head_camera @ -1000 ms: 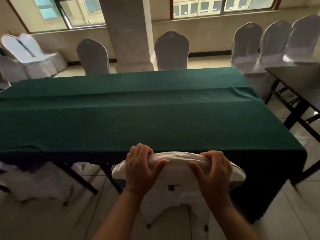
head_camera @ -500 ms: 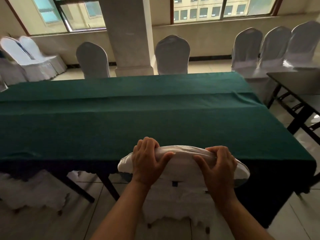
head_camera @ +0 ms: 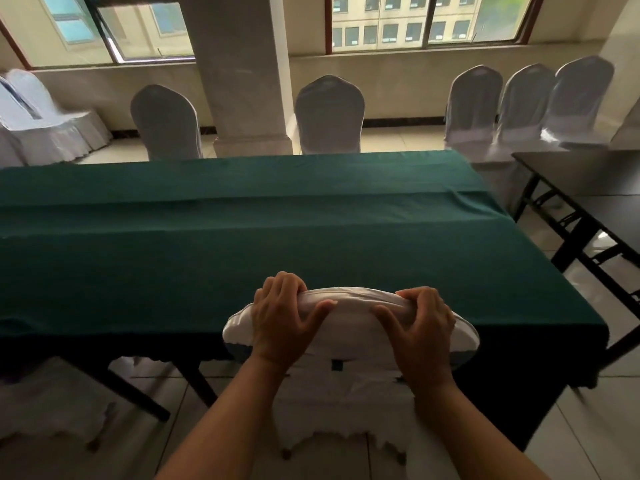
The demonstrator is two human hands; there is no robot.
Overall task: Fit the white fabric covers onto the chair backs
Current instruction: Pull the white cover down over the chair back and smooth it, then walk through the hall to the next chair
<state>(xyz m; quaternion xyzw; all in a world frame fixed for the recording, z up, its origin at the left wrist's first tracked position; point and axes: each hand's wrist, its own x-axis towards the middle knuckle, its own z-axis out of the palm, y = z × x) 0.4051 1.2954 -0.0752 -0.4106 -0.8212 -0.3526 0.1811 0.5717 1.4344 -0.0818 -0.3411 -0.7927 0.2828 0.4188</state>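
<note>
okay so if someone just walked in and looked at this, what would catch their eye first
Front and centre, the left hand and right hand clamp the top of a chair back wearing a white cover. Beyond it stretches the long green tablecloth, with two covered chairs along its far side.

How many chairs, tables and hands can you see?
Covered chairs: 9, for example one across the table and the one being held
Tables: 2, green-clothed and bare dark
Hands: 2, left and right
Total: 13
</note>
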